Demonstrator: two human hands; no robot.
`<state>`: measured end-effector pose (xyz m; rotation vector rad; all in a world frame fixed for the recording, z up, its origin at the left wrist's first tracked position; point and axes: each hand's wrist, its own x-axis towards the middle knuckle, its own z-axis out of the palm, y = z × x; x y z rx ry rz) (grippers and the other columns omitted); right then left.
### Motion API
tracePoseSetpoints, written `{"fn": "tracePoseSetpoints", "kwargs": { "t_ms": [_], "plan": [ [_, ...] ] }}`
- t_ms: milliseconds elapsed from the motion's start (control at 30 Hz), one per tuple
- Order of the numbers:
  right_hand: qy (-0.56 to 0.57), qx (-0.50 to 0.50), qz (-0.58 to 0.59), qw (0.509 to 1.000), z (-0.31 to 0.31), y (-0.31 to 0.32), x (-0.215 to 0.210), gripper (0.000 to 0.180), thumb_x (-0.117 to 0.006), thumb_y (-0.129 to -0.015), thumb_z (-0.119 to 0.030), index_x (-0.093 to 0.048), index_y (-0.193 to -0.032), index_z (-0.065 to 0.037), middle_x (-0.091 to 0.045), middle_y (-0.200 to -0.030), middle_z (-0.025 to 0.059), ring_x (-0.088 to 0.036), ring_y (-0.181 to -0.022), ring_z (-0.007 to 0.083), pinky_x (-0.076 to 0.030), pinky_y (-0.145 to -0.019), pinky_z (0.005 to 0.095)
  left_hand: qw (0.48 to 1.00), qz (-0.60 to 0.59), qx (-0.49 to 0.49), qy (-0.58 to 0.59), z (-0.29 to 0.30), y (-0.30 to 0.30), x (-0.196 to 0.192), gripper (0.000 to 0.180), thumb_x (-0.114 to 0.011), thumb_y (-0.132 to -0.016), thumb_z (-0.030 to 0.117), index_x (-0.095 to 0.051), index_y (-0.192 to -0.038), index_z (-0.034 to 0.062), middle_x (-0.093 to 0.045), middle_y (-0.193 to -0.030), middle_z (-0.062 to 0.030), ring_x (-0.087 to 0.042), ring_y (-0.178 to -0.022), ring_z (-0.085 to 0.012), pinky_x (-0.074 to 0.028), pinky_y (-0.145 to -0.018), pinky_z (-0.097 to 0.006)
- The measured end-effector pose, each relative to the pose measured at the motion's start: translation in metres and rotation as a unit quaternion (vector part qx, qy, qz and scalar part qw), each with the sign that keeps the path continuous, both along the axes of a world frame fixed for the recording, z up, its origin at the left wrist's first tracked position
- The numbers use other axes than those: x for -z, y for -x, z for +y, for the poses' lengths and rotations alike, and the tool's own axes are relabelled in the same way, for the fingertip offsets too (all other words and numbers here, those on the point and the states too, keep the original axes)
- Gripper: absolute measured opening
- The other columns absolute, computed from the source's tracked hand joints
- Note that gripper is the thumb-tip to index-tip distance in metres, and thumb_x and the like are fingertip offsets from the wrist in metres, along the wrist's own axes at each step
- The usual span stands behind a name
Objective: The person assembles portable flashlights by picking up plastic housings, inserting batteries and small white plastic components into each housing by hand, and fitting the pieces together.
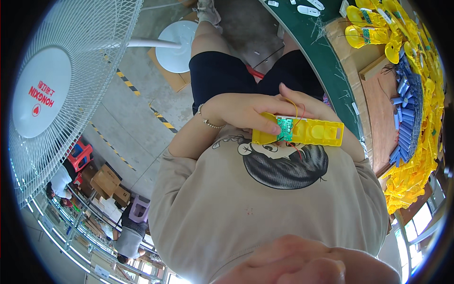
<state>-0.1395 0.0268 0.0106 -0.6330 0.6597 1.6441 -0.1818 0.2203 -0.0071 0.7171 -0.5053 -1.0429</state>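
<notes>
At my lap, my left hand [234, 110] with a beaded bracelet reaches across from the left. Its thumb and fingers grip one end of a yellow plastic housing [326, 132], which lies crosswise in front of my shirt. A small green circuit board [285, 128] sits in the housing, beside the fingertips. Thin red, yellow and black wires [297, 111] loop out from the board. My right hand [302, 97] comes in from the right, beyond the housing, partly behind the left hand. Its fingers are mostly hidden, so its grip cannot be made out.
A green-topped table [326, 61] curves along my right, with white plastic parts [308, 10]. Beyond are blue cylindrical cells [405, 128] and a heap of yellow housings [411, 182]. A large fan [42, 94] stands close on my left. Farther back are cartons [106, 181] and a person [128, 242].
</notes>
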Motion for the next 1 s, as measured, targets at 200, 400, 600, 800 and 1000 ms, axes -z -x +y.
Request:
{"fn": "tracePoseSetpoints", "kwargs": {
  "t_ms": [200, 400, 600, 800, 1000],
  "plan": [
    [-0.039, 0.064, -0.217, 0.973, -0.018, -0.036, 0.016, 0.029, -0.061, -0.087, -0.012, -0.054, -0.114, -0.001, -0.062, -0.093, 0.0091, -0.047, -0.052, 0.0028, -0.036, -0.043, 0.0169, 0.996, -0.032, 0.015, -0.086, 0.003, -0.01, -0.01, 0.059, -0.052, -0.088, 0.01, -0.031, -0.142, -0.0016, -0.049, -0.132, -0.0127, -0.048, -0.117, -0.0152, -0.037, -0.099, -0.026],
    [0.088, 0.156, -0.737, 0.652, -0.029, -0.048, -0.038, 0.04, -0.064, -0.083, 0.003, -0.052, -0.121, -0.001, -0.065, -0.086, 0.0072, -0.061, -0.071, 0.0077, -0.048, -0.061, 0.0171, 0.992, -0.007, -0.049, -0.114, 0.001, -0.024, 0.005, 0.055, -0.055, -0.09, 0.019, -0.038, -0.138, -0.0012, -0.054, -0.126, -0.0094, -0.05, -0.112, -0.0126, -0.039, -0.097, -0.027],
    [0.006, 0.11, -0.698, 0.708, -0.051, -0.034, -0.083, 0.041, -0.058, -0.082, 0.009, -0.053, -0.123, 0.002, -0.067, -0.091, 0.0091, -0.064, -0.086, 0.012, -0.051, -0.078, 0.0219, 0.976, -0.07, -0.085, -0.189, -0.002, -0.04, 0.006, 0.05, -0.055, -0.09, 0.02, -0.044, -0.134, -0.002, -0.061, -0.107, -0.008, -0.058, -0.088, -0.0101, -0.049, -0.068, -0.022],
    [-0.18, 0.299, -0.424, 0.836, -0.065, -0.032, -0.06, 0.052, -0.05, -0.077, 0.012, -0.048, -0.127, -0.001, -0.063, -0.095, 0.0178, -0.042, -0.056, 0.0037, -0.027, -0.042, 0.0177, 0.917, 0.085, -0.338, -0.195, -0.024, -0.046, -0.012, 0.044, -0.049, -0.092, 0.017, -0.044, -0.133, -0.0008, -0.062, -0.102, -0.0132, -0.062, -0.084, -0.0176, -0.052, -0.066, -0.027],
    [0.037, 0.285, -0.62, 0.73, -0.055, -0.034, -0.069, 0.049, -0.062, -0.077, 0.007, -0.052, -0.125, 0.0, -0.061, -0.096, 0.0092, -0.05, -0.066, 0.0035, -0.038, -0.054, 0.0137, 0.886, 0.059, -0.423, -0.179, -0.043, -0.043, -0.001, 0.04, -0.047, -0.09, 0.008, -0.043, -0.128, -0.0039, -0.06, -0.111, -0.0164, -0.062, -0.097, -0.0255, -0.049, -0.087, -0.036]
  ]
}}
